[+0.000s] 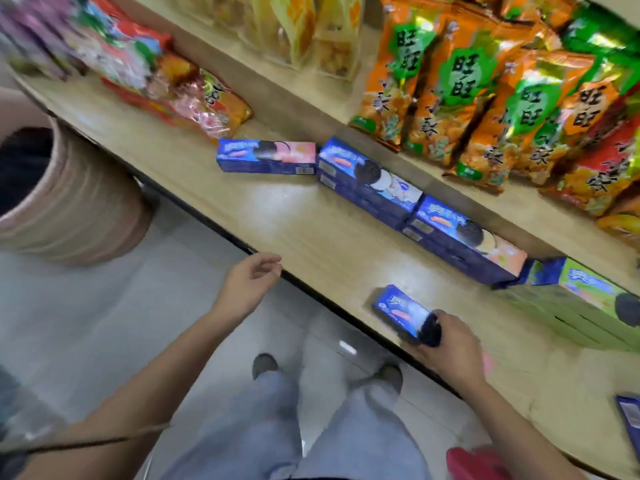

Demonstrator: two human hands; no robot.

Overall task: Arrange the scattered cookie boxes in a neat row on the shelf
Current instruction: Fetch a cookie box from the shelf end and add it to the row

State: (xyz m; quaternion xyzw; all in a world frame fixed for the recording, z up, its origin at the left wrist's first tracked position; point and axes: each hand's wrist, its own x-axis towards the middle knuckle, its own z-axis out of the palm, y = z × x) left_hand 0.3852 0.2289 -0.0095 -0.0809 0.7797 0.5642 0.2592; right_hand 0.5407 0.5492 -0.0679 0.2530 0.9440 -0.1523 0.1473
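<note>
**Inspector:** Position of the boxes, taking the shelf (311,237) edge as reference?

**Assistant:** A run of blue boxes lies well back from the edge, along the step below the snack bags (485,98). The pink-ended box (266,155) sits at the left end, lying skewed against its neighbour. Next to it is a two-high stack (367,183), then another stack (464,245), then the green boxes (585,303) at the right end. They touch end to end but do not share one line, so I judge the row unfinished.

**Inspector:** And the hands?

**Assistant:** The right hand (446,344) is closed round one end of a blue box (401,311), which sits just inside the edge, well forward of the run. The grip at the end leaves the rest of the box free, which I take as suited to sliding or lifting it into place. The left hand (249,282) is loosely curled and holds nothing, hovering at the edge, apart from every box.

**Inspector:** Anything outstanding?

**Assistant:** One more blue box (628,420) lies near the edge at the far right, cut off by the frame. The picture is blurred, so I cannot tell whether the held box rests on the shelf or is clear of it.

**Inspector:** Risk?

**Assistant:** In my judgement, pushing the held box in could nudge the stacks out of line; the free hand could steady them.
</note>
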